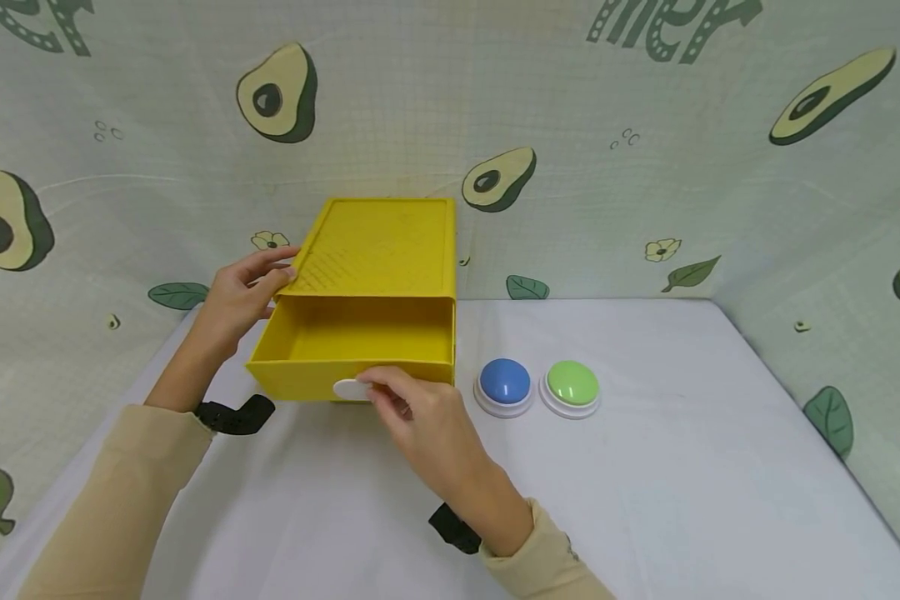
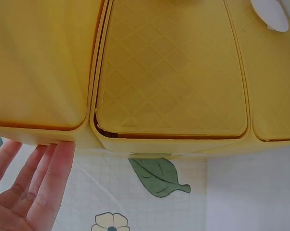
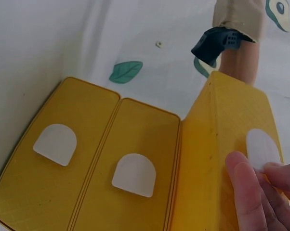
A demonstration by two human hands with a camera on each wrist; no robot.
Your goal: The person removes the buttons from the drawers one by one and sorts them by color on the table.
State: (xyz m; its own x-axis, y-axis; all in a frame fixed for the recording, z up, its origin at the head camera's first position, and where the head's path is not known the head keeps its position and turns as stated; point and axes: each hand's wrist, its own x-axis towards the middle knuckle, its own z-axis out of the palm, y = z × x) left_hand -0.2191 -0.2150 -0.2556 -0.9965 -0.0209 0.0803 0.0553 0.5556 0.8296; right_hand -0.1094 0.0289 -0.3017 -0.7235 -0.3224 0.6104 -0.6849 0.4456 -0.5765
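A yellow drawer cabinet (image 1: 382, 242) stands on the white table, its top drawer (image 1: 292, 381) pulled out toward me. My right hand (image 1: 433, 427) pinches the white handle (image 3: 260, 147) of that drawer between thumb and fingers. At the cabinet's left side is my left hand (image 1: 232, 302), with fingertips touching the upper side edge. In the left wrist view, the fingers of this left hand (image 2: 34, 185) look straight against the cabinet. Two lower drawers, pushed in, show white handles (image 3: 134, 175) in the right wrist view.
Right of the cabinet sit a blue push button (image 1: 505, 382) and a green push button (image 1: 573, 383) on white bases, side by side. A cloth printed with avocados (image 1: 498, 179) hangs behind and beside the white table (image 1: 667, 467). Each wrist wears a black strap (image 1: 236, 414).
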